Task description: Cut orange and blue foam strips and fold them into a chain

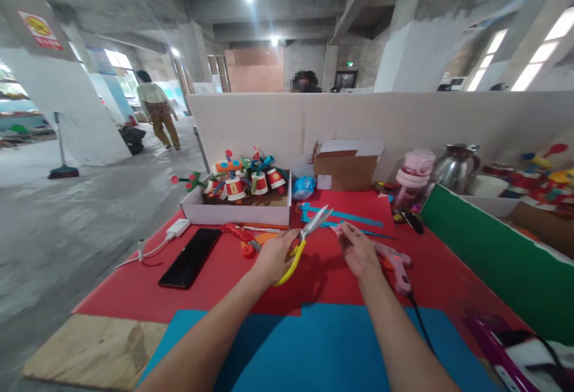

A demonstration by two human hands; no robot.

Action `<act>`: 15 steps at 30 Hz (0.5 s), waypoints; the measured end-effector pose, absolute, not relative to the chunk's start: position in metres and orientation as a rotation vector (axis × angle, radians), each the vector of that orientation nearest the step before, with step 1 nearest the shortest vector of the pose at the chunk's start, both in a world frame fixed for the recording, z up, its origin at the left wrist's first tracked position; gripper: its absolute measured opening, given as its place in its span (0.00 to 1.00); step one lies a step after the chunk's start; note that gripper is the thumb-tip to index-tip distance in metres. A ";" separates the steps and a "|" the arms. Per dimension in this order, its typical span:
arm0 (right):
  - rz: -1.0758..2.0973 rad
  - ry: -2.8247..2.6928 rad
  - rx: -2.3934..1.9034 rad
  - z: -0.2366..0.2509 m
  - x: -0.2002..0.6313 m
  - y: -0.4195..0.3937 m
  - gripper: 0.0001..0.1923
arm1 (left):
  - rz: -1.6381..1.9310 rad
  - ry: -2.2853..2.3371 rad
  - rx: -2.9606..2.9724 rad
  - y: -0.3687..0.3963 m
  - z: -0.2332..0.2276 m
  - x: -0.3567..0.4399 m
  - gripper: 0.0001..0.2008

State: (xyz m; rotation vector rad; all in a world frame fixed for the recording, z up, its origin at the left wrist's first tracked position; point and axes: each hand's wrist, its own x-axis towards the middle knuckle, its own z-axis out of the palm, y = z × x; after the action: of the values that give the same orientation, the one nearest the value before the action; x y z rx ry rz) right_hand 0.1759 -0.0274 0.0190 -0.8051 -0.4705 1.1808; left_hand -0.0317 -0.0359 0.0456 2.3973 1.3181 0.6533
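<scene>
**Scissors open over the red bench**

Nearest the camera lies a blue sheet (314, 350), spread over the near edge of the bench (134, 287), with both forearms reaching across it toward 12 o'clock. The left hand (274, 257) is closed around the yellow handles of a pair of scissors (304, 242), whose blades stand apart and point toward 1 o'clock. The right hand (357, 251) is at 3 o'clock from the scissors, fingers pinched on a small pale strip (337, 230); what the strip is made of cannot be told. Just beside that hand, at its 3 o'clock, a pink glue gun (397, 263) lies on the red surface, its black cord running back toward 6 o'clock. Blue paper strips (345, 217) lie at 12 o'clock from the hands. At 9 o'clock from the left hand rests a black phone (191, 257), near a white charger (178, 227). Behind it, a white box (237, 210) holds colourful craft figures (244, 180). A pink bottle (410, 186) and a metal kettle (455, 168) stand at 2 o'clock.
</scene>
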 end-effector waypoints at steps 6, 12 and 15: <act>1.132 -0.517 -0.840 0.026 0.167 -0.033 0.16 | 0.480 1.385 2.471 -0.033 0.036 -0.044 0.20; 1.116 -0.574 -0.856 0.023 0.164 -0.035 0.16 | 0.403 1.327 2.492 -0.033 0.035 -0.043 0.18; 1.116 -0.582 -0.851 0.022 0.164 -0.035 0.15 | 0.360 1.312 2.490 -0.036 0.037 -0.041 0.19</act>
State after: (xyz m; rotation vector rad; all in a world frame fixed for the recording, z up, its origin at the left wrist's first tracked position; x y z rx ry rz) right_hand 0.1637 -0.0345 0.0224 -0.8508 -0.5819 1.1157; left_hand -0.0411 -0.0363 0.0370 2.4897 1.3124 0.3595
